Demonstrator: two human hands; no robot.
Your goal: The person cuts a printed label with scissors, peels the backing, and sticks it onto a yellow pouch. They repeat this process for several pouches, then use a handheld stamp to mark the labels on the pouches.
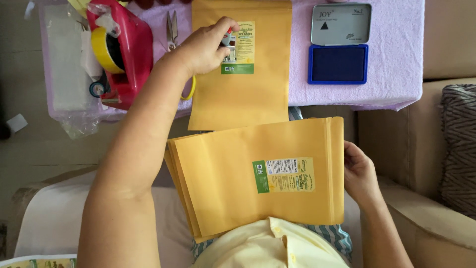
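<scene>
Pouches (pixel 258 178), flat mustard-yellow ones with green labels, are lying stacked on the person's lap, and the right hand (pixel 359 173) is steadying the stack's right edge, fingers curled together against it. They look light, thin and floppy with a slick face, so a pinch at an edge or corner would probably lift one cleanly. A single pouch (pixel 243 74) is resting on the lilac-covered table (pixel 396 64), its lower end hanging over the rim. The left hand (pixel 206 47) is pressing down on its label, fingers clamped around a small stamp (pixel 227 38). An open blue ink pad (pixel 338 63) is sitting well right.
</scene>
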